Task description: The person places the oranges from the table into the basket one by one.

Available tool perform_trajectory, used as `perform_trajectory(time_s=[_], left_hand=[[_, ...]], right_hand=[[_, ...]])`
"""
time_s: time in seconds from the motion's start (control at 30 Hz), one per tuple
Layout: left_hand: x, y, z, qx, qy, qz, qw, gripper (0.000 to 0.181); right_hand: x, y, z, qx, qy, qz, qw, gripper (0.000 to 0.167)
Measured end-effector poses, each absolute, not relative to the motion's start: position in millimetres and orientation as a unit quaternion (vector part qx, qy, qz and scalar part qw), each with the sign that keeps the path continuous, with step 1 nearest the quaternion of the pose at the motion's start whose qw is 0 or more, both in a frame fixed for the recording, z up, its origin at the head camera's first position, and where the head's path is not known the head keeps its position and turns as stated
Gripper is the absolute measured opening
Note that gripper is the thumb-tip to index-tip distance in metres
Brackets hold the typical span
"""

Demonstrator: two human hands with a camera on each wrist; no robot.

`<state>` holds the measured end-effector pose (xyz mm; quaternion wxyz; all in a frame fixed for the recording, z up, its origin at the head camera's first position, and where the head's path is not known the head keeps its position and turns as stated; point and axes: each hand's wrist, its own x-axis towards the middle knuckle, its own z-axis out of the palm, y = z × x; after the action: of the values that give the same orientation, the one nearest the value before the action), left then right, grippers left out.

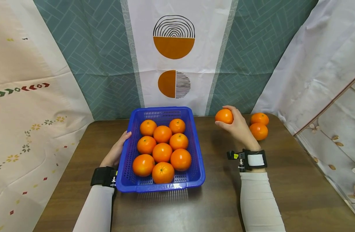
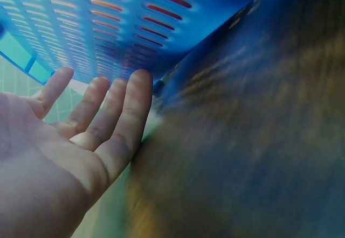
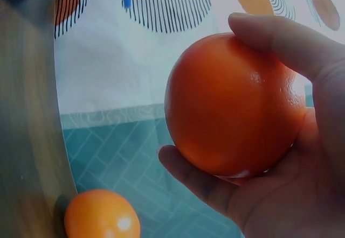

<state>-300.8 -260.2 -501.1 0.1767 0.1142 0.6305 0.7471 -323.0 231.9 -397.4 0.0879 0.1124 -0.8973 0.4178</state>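
Observation:
A blue plastic basket [image 1: 198, 154] with slotted walls stands on the table, holding several oranges [image 1: 162, 152]. My left hand [image 1: 118, 149] is at the basket's left side; in the left wrist view the left hand's fingers [image 2: 137, 100] are extended against or close beside the slotted wall. To the right of the basket, my right hand [image 1: 238, 127] grips a single orange [image 1: 224, 116] above the table. The right wrist view shows that orange [image 3: 232, 109] between thumb and fingers. Two more oranges [image 1: 259, 131] sit just right of the right hand, one behind the other.
The brown wooden table [image 1: 218, 203] reaches back to a hanging cloth [image 1: 177, 104] with green and white panels. Pale patterned cloths hang at the left [image 1: 41, 106] and right [image 1: 319, 80]. Both wrists wear black straps.

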Motion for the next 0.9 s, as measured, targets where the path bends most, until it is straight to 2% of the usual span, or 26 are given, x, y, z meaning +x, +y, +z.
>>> perform_trajectory(time_s=[0.23, 0.47, 0.9], left_hand=[[-299.8, -261.3, -500.3, 0.110, 0.624, 0.753, 0.175, 0.052], [-300.2, -260.3, -501.5, 0.104, 0.625, 0.752, 0.183, 0.054], [-301.5, -261.5, -502.2, 0.108, 0.631, 0.747, 0.178, 0.054]], right_hand=[[-323.4, 223.0, -395.7, 0.132, -0.894, 0.418, 0.095, 0.068], [-317.1, 208.5, -385.3, 0.178, -0.888, 0.409, 0.113, 0.054], [-326.4, 177.4, -359.8, 0.216, -0.871, 0.433, 0.086, 0.051]])
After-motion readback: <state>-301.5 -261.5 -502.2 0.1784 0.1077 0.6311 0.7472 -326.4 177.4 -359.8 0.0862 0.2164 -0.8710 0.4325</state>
